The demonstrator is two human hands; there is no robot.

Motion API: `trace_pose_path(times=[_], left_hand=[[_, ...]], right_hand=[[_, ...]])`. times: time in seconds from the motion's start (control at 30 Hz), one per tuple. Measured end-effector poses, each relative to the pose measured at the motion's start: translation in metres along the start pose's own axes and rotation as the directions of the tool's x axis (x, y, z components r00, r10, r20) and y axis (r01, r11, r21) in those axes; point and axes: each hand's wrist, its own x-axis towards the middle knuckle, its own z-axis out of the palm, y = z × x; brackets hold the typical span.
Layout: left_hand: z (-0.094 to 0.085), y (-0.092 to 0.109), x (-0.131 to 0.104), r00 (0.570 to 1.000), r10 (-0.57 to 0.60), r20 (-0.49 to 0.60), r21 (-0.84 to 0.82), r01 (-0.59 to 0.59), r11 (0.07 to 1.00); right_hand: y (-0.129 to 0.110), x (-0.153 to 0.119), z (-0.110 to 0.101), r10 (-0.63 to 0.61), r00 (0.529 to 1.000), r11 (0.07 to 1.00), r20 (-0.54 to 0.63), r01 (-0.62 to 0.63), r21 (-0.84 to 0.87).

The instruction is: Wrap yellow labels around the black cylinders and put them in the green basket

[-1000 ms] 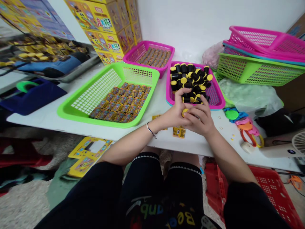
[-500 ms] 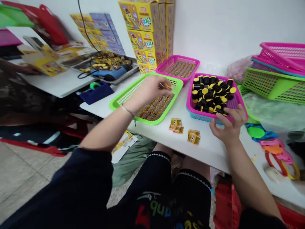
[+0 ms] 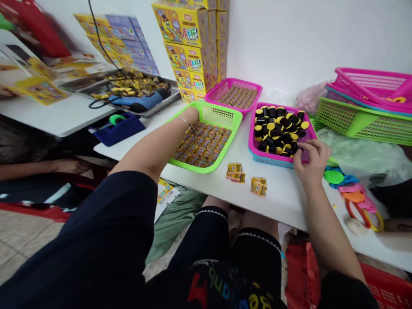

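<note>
My left hand point(image 3: 190, 116) reaches into the far left part of a green basket point(image 3: 215, 165), its fingers hidden behind the hand. Rows of small wrapped cylinders point(image 3: 206, 143) fill that basket. At the near right corner of a pink basket point(image 3: 253, 148), my right hand point(image 3: 310, 159) has its fingertips curled over the rim, against the black cups with yellow lids point(image 3: 280, 128); what its fingers hold is too small to make out. Two little piles of yellow packets, a left one point(image 3: 235, 172) and a right one point(image 3: 259, 187), lie on the white table point(image 3: 277, 206) between the baskets and me.
Behind stand stacked yellow boxes point(image 3: 189, 60) and another pink basket point(image 3: 230, 80). A metal tray point(image 3: 151, 112) with a blue tool point(image 3: 141, 101) is at the left, near a person's hand point(image 3: 72, 166). Stacked baskets point(image 3: 363, 118) and colourful bands point(image 3: 357, 196) are at the right.
My left hand has moved left and deeper into the green basket, uncovering more rows. My right hand's fingers have drawn closer together at the black cups. The view has shifted slightly.
</note>
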Motion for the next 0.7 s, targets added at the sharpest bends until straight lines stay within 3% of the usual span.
trace_pose_path(times=[0.07,0.13,0.2,0.3,0.33,0.37,0.43,0.47,0.6,0.67,0.7], left_hand=[[-0.009,0.009,-0.008,1.0,-0.005,0.023,0.031,0.004,0.999],[-0.02,0.028,-0.022,1.0,0.024,0.004,0.069,-0.024,0.997],[-0.028,0.059,-0.045,0.994,0.102,-0.05,0.095,-0.097,0.991],[-0.026,0.121,-0.1,0.948,0.305,-0.092,0.119,-0.293,0.949],[-0.02,0.141,-0.122,0.898,0.432,-0.082,0.155,-0.416,0.896],[-0.012,0.159,-0.145,0.829,0.558,-0.034,0.171,-0.545,0.821],[0.01,0.185,-0.185,0.662,0.743,0.095,0.168,-0.746,0.644],[0.023,0.194,-0.201,0.616,0.777,0.128,0.171,-0.786,0.595],[0.064,0.201,-0.227,0.572,0.804,0.164,0.167,-0.819,0.549],[0.075,0.198,-0.226,0.558,0.813,0.169,0.162,-0.829,0.535],[0.078,0.196,-0.225,0.556,0.815,0.165,0.168,-0.83,0.532]], right_hand=[[0.001,0.011,0.005,0.1,0.991,0.994,0.094,-0.104,0.035],[0.0,0.025,0.016,0.136,0.944,0.986,0.299,-0.159,0.055],[-0.002,0.042,0.033,0.063,0.862,0.992,0.503,-0.108,0.061],[-0.01,0.066,0.062,0.1,0.764,0.995,0.638,-0.073,-0.069],[-0.012,0.072,0.071,0.162,0.697,0.986,0.698,-0.085,-0.144],[-0.014,0.077,0.079,0.188,0.663,0.981,0.724,-0.09,-0.173],[-0.016,0.084,0.089,0.196,0.631,0.979,0.751,-0.083,-0.185],[-0.017,0.087,0.091,0.189,0.618,0.981,0.763,-0.076,-0.181],[-0.018,0.089,0.085,0.17,0.589,0.984,0.79,-0.056,-0.17],[-0.019,0.087,0.075,0.164,0.619,0.985,0.768,-0.068,-0.155],[-0.02,0.086,0.069,0.158,0.655,0.987,0.739,-0.084,-0.137]])
